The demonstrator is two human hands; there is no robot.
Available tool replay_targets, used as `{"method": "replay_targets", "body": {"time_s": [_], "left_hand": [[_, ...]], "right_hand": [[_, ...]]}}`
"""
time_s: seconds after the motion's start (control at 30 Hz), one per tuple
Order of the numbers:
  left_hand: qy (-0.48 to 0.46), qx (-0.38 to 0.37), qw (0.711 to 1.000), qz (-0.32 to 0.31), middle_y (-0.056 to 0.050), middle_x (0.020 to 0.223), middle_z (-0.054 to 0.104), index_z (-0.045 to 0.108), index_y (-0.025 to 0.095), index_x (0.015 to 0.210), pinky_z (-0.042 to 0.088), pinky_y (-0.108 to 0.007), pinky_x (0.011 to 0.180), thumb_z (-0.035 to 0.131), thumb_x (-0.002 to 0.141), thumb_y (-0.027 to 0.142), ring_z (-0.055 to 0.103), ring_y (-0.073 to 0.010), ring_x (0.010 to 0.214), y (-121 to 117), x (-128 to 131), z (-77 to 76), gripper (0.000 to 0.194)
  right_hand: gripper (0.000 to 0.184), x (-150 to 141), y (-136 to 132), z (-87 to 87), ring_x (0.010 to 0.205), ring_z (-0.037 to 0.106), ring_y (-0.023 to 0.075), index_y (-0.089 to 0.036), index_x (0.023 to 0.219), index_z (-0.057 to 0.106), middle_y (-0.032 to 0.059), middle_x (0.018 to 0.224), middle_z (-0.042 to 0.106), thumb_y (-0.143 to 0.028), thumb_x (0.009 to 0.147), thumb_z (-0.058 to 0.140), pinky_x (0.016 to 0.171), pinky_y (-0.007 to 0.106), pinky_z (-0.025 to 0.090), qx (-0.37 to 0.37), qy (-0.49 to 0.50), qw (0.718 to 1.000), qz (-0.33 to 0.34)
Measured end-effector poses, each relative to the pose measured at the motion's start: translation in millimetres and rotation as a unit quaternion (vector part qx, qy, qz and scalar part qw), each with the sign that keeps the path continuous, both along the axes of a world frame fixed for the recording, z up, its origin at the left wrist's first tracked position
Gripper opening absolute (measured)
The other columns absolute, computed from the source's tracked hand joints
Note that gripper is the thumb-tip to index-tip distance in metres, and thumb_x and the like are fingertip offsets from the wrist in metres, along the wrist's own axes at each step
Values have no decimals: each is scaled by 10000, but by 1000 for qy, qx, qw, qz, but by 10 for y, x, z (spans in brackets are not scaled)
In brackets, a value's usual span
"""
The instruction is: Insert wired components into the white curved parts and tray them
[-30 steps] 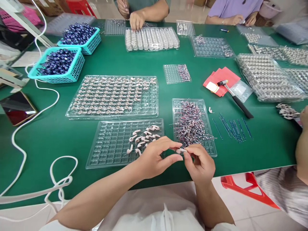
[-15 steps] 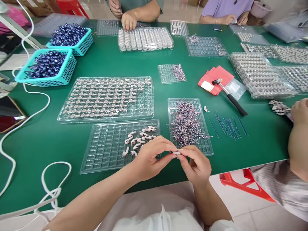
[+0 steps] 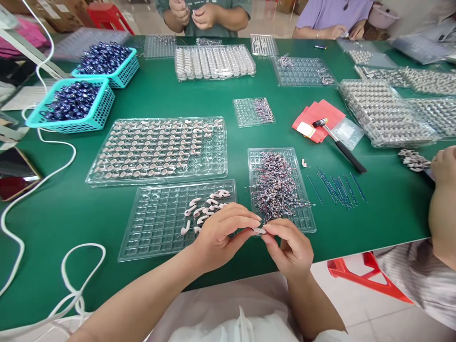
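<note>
Between the fingertips of my left hand (image 3: pixel 224 235) and my right hand (image 3: pixel 290 247) is a small white earphone shell (image 3: pixel 259 231), pinched from both sides. Both hands are closed on it, low over the front edge of a clear tray (image 3: pixel 309 221). That tray carries a heap of tiny wired parts (image 3: pixel 276 185) with reddish and dark leads. Behind my left hand, several pale earphone shells (image 3: pixel 197 211) lie loose on a second clear tray (image 3: pixel 153 221), some with thin wires sticking out. My left fingers hide part of this group.
A filled tray of shells (image 3: pixel 156 147) lies farther back, with turquoise baskets (image 3: pixel 103 111) of dark blue shiny parts at left. On the right are a small hammer (image 3: pixel 340 145), red sheets (image 3: pixel 320 118) and thin blue sticks (image 3: pixel 337 190). A co-worker's arm (image 3: pixel 443 199) reaches in at right.
My fingertips have come together on the shell; my left thumb and index finger stood apart from each other earlier. The view shifted slightly. The co-worker opposite has lifted a hand off the stacked trays.
</note>
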State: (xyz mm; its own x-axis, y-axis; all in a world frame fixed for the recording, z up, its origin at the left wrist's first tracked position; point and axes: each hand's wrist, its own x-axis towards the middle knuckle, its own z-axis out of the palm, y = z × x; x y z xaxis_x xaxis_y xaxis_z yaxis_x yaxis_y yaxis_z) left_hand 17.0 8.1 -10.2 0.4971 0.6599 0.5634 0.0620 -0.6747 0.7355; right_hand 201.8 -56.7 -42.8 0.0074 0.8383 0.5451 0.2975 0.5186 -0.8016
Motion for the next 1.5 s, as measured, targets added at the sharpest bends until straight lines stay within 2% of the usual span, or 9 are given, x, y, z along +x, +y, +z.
{"method": "replay_targets", "body": {"time_s": [0.23, 0.5, 0.7, 0.93, 1.17, 1.37, 1.5], "left_hand": [[7, 6, 1000, -13, -95, 970, 729, 651, 169, 1108, 556, -354, 782, 671, 884, 54, 652, -194, 898, 12, -3, 7, 252], [21, -56, 998, -31, -112, 1010, 721, 613, 151, 1061, 555, -354, 837, 575, 903, 29, 664, -192, 946, -73, 15, -10, 203], [36, -79, 996, -24, -96, 1015, 742, 615, 171, 1054, 573, -310, 815, 543, 927, 39, 697, -173, 934, -63, -5, 21, 198], [18, -69, 997, -21, -104, 1014, 753, 642, 152, 1043, 568, -285, 853, 567, 922, 29, 706, -168, 970, -45, 8, 18, 188], [15, -65, 998, -17, -107, 1016, 759, 646, 157, 1049, 571, -299, 853, 572, 925, 32, 706, -174, 979, -44, 7, 22, 191], [23, -52, 998, -8, -99, 1047, 752, 652, 188, 1068, 576, -331, 828, 586, 935, 74, 704, -182, 951, -36, -1, 13, 187], [16, -28, 999, -10, -93, 1001, 749, 665, 184, 1071, 574, -313, 797, 599, 937, 94, 702, -176, 915, -15, 11, 17, 174]], "right_hand": [[428, 11, 5, 11, 835, 683, 154, -229, 1148, 645, 43, 946, 713, 41, 816, 635, 703, 286, 571, 1, -19, 1000, -2], [325, -15, 13, 1, 838, 712, 157, -227, 1095, 627, 36, 914, 739, -15, 848, 618, 727, 282, 586, -12, -44, 999, -7], [348, 1, -18, -15, 924, 728, 187, -246, 1126, 629, 49, 962, 758, -17, 867, 587, 767, 321, 609, -34, -11, 999, -6], [412, 12, -34, -9, 922, 730, 189, -250, 1164, 635, 52, 994, 759, 14, 851, 591, 771, 330, 615, -20, -1, 1000, -6], [388, 13, -26, -2, 906, 733, 188, -253, 1160, 638, 52, 990, 762, -8, 863, 589, 752, 331, 626, -17, -4, 1000, -12], [372, 6, -16, 14, 882, 743, 187, -259, 1149, 641, 44, 969, 770, -22, 868, 589, 743, 326, 630, -14, -15, 1000, -19], [385, 5, -16, 6, 895, 740, 185, -250, 1150, 644, 48, 974, 767, -8, 854, 608, 754, 318, 623, -10, -21, 1000, -18]]}}
